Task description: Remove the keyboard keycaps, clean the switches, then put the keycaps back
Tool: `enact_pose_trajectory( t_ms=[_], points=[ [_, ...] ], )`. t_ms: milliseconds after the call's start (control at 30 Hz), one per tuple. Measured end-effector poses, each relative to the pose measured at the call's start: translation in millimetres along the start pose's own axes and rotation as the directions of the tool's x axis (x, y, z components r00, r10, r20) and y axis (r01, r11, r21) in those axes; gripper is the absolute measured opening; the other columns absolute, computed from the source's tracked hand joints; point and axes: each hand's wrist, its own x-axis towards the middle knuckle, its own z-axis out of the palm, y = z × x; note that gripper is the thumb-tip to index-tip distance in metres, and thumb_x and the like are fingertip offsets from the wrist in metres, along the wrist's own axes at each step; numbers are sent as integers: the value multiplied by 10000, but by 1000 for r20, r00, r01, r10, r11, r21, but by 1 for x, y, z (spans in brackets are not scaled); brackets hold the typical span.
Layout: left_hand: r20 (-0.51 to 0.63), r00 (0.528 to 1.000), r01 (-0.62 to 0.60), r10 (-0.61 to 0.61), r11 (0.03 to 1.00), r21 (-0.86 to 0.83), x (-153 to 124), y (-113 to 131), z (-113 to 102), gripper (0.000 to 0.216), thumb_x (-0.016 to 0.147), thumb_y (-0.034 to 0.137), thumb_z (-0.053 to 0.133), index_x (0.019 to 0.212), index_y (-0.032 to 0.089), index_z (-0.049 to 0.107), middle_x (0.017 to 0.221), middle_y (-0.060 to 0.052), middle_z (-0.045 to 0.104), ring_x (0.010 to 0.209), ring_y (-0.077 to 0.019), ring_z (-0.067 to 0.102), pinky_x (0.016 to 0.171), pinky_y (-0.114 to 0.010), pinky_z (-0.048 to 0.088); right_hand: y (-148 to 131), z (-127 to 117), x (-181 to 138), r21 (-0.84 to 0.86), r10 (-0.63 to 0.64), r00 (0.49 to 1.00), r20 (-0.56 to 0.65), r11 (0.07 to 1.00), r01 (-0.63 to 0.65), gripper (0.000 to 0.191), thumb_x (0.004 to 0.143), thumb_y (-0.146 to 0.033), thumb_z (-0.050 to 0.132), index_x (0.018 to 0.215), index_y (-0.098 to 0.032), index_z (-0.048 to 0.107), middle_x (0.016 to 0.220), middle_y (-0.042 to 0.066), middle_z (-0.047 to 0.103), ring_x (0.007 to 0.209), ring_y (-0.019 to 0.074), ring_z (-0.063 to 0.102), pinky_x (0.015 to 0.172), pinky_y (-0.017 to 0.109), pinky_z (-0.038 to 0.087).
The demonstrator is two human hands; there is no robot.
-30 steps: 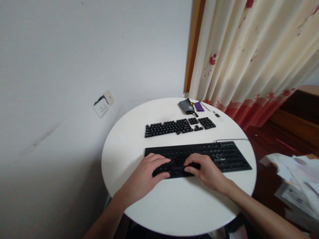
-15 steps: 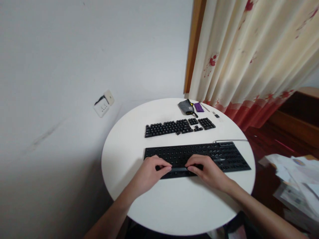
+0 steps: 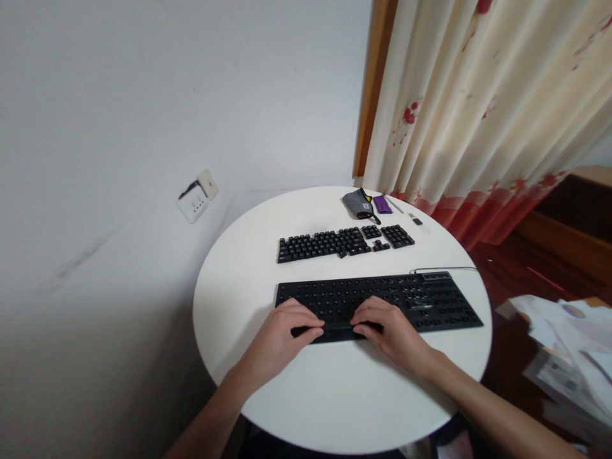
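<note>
A black keyboard base (image 3: 430, 299) with its keycaps off lies across the round white table (image 3: 335, 395). My left hand (image 3: 282, 335) and my right hand (image 3: 389, 331) rest on its front edge, fingers curled. Each pinches one end of a long black space bar key (image 3: 338, 326) that lies along the bottom row. Behind the base, the removed black keycaps (image 3: 335, 243) are laid out in keyboard order on the table.
A grey pouch (image 3: 356, 203), a purple item (image 3: 381, 204) and a small black piece (image 3: 417, 221) lie at the table's far edge. The keyboard cable (image 3: 444, 269) runs off right. A wall socket (image 3: 197, 201) is at left, a curtain (image 3: 478, 115) behind, papers (image 3: 564, 338) at right.
Both hands stayed at the space bar and shifted only slightly; the thumbs and fingers drew in closer around the key's ends. Nothing else on the table moved.
</note>
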Motion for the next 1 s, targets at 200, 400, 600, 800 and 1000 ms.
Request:
enact_pose_trajectory(
  t_ms=[200,400,600,800,1000],
  points=[
    [-9,995,-96,96,995,29,-3,-7,1,99,826,204,750,907,251,783,899,-3,769,863,-183,631,777,-323,517,2,4,-3,-42,-44,999,7,998,45,117,893,-120,643,947,-197,713,937,59,687,896,196,604,791,335,502],
    [-23,986,-166,167,985,35,-7,-8,1,96,835,189,737,892,254,780,897,-1,764,837,-177,627,755,-324,509,-1,5,-4,-109,-112,994,17,988,113,125,909,-124,615,964,-194,703,955,71,681,891,206,597,778,345,499],
    [-24,982,-186,188,980,66,-9,-9,3,101,853,187,717,908,254,770,905,3,752,847,-174,612,756,-321,505,-3,4,-4,-181,-150,988,22,972,152,136,913,-112,603,970,-199,690,956,71,676,884,206,590,766,342,486],
    [-36,981,-185,193,970,159,-13,-7,6,83,869,196,697,892,245,760,920,-8,729,875,-184,602,775,-336,494,-2,4,-8,-233,-195,979,52,951,202,178,910,-62,563,940,-196,677,992,70,662,897,206,567,761,346,464],
    [-64,986,-144,151,984,106,-12,-8,8,103,857,182,704,932,234,752,905,-20,718,860,-187,601,763,-331,500,-4,5,-7,-210,-149,989,15,966,149,175,911,-62,563,934,-194,677,957,68,665,877,205,567,756,349,467]
  ],
)
